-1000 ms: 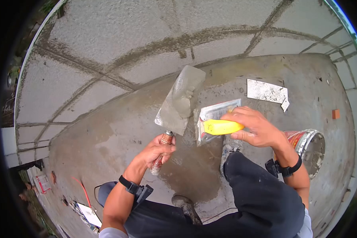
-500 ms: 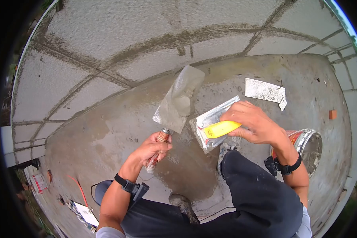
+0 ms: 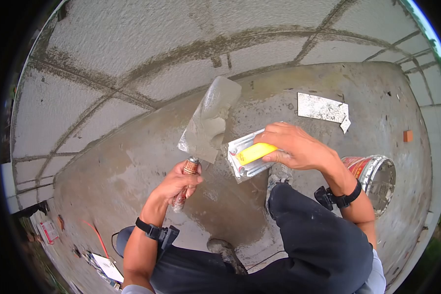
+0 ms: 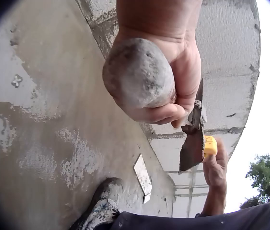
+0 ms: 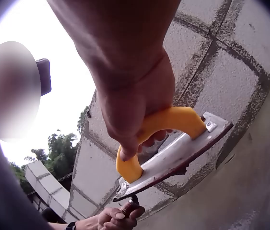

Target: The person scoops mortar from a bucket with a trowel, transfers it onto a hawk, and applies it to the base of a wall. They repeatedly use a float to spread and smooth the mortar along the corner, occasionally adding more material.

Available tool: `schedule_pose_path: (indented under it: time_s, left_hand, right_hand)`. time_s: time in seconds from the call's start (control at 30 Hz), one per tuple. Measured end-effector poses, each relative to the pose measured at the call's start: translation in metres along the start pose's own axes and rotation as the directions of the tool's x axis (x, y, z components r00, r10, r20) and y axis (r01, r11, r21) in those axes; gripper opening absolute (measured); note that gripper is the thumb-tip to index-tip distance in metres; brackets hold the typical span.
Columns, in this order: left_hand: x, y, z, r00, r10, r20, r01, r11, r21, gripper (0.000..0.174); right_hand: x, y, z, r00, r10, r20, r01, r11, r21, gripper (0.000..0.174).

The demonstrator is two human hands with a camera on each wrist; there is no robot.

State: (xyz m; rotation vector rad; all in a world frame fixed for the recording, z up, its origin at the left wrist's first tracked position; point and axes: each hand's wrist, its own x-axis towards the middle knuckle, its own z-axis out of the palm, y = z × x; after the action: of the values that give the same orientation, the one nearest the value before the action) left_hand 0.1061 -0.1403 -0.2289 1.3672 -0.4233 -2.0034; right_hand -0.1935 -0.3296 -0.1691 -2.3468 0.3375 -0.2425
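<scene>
My left hand [image 3: 178, 183] grips the red-brown handle of a trowel [image 3: 193, 139], its wide flat blade pointing away from me. A lump of wet grey mortar [image 3: 215, 126] lies on the blade. My right hand [image 3: 296, 147] holds a plastering float [image 3: 235, 171] by its yellow handle [image 3: 255, 153]; its metal plate is just right of the trowel blade. In the right wrist view, fingers wrap the yellow handle and dark mortar shows along the plate's lower edge. The left wrist view shows the rounded, mortar-crusted butt of the trowel handle [image 4: 139, 74].
A block wall [image 3: 147, 29] with mortared joints rises ahead. On the wet concrete floor [image 3: 117, 161] lie a speckled white board [image 3: 321, 108] and an orange-red block [image 3: 408, 136]. A mortar-smeared bucket [image 3: 362, 166] stands beside my right forearm. My boots are below.
The float has turned so its handle side faces up more and has moved left, nearer the trowel. The trowel has shifted slightly left in view, still carrying mortar.
</scene>
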Motion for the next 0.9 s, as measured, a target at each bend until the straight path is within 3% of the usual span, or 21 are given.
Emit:
schedule_pose_path:
  time_s: [0.03, 0.07, 0.1, 0.13, 0.17, 0.23, 0.27, 0.33, 0.37, 0.43, 0.47, 0.5, 0.57, 0.6, 0.63, 0.73, 0.9]
  left_hand:
    - [-0.002, 0.001, 0.000, 1.000, 0.020, -0.020, -0.021, 0.999, -0.042, 0.022]
    - [-0.003, 0.003, -0.002, 0.999, 0.038, -0.033, -0.041, 0.996, -0.082, 0.021]
    - [-0.005, 0.003, -0.004, 0.999, 0.037, -0.012, -0.038, 0.997, -0.073, 0.021]
    - [-0.008, 0.002, -0.008, 0.998, 0.045, -0.037, -0.049, 0.994, -0.102, 0.022]
    - [-0.008, 0.002, -0.012, 0.997, 0.057, -0.058, -0.064, 0.990, -0.128, 0.023]
    - [-0.012, 0.001, -0.018, 0.995, 0.056, -0.080, -0.068, 0.986, -0.153, 0.023]
    - [-0.014, -0.001, -0.020, 0.994, 0.052, -0.094, -0.068, 0.982, -0.175, 0.023]
    - [-0.017, -0.008, -0.027, 0.989, 0.032, -0.146, -0.063, 0.975, -0.212, 0.023]
    - [-0.018, -0.012, -0.030, 0.983, 0.022, -0.184, -0.064, 0.972, -0.227, 0.023]
    - [-0.024, -0.020, -0.034, 0.979, -0.010, -0.201, -0.041, 0.967, -0.251, 0.023]
    - [-0.028, -0.024, -0.036, 0.971, -0.036, -0.235, -0.033, 0.958, -0.285, 0.023]
    - [-0.031, -0.026, -0.037, 0.973, -0.036, -0.228, -0.031, 0.958, -0.285, 0.023]
    - [-0.039, -0.033, -0.035, 0.967, -0.070, -0.244, -0.016, 0.942, -0.336, 0.022]
    - [-0.042, -0.036, -0.034, 0.967, -0.071, -0.243, -0.016, 0.941, -0.338, 0.022]
    - [-0.044, -0.040, -0.031, 0.966, -0.085, -0.244, -0.011, 0.930, -0.367, 0.022]
    - [-0.040, -0.043, -0.026, 0.963, -0.107, -0.247, -0.003, 0.914, -0.406, 0.022]
    - [-0.034, -0.040, -0.019, 0.954, -0.126, -0.273, 0.024, 0.937, -0.348, 0.022]
  right_hand:
    - [-0.005, 0.008, 0.002, 1.000, 0.005, -0.007, -0.005, 1.000, -0.006, 0.038]
    - [-0.010, 0.020, 0.004, 0.982, 0.189, -0.003, -0.179, 0.934, 0.310, 0.038]
    - [-0.018, 0.035, 0.008, 0.932, 0.359, 0.051, -0.319, 0.743, 0.588, 0.040]
    - [-0.027, 0.064, 0.018, 0.915, 0.392, 0.092, -0.320, 0.571, 0.756, 0.047]
    - [-0.039, 0.093, 0.032, 0.908, 0.401, 0.121, -0.218, 0.206, 0.954, 0.045]
    - [-0.046, 0.125, 0.048, 0.807, 0.590, 0.011, 0.014, -0.037, 0.999, 0.045]
    - [-0.046, 0.140, 0.048, 0.796, 0.605, -0.003, 0.022, -0.025, 0.999, 0.045]
    - [-0.043, 0.171, 0.048, 0.688, 0.725, -0.009, 0.245, -0.220, 0.944, 0.046]
    - [-0.043, 0.195, 0.052, 0.677, 0.736, -0.018, 0.257, -0.213, 0.943, 0.046]
    - [-0.038, 0.241, 0.052, 0.553, 0.830, -0.075, 0.381, -0.172, 0.909, 0.050]
    - [-0.029, 0.251, 0.042, 0.465, 0.881, -0.085, 0.422, -0.136, 0.897, 0.044]
    - [-0.030, 0.279, 0.037, 0.459, 0.884, -0.089, 0.422, -0.129, 0.897, 0.044]
    - [-0.038, 0.341, 0.045, 0.367, 0.920, -0.139, 0.502, -0.070, 0.862, 0.038]
    - [-0.030, 0.331, 0.029, 0.312, 0.940, -0.140, 0.549, -0.059, 0.834, 0.034]
    - [-0.029, 0.342, 0.026, 0.312, 0.939, -0.141, 0.547, -0.057, 0.835, 0.034]
    - [-0.027, 0.364, 0.017, 0.127, 0.987, -0.094, 0.503, 0.017, 0.864, 0.036]
    - [-0.024, 0.345, 0.025, 0.059, 0.992, -0.108, 0.375, 0.078, 0.924, 0.034]
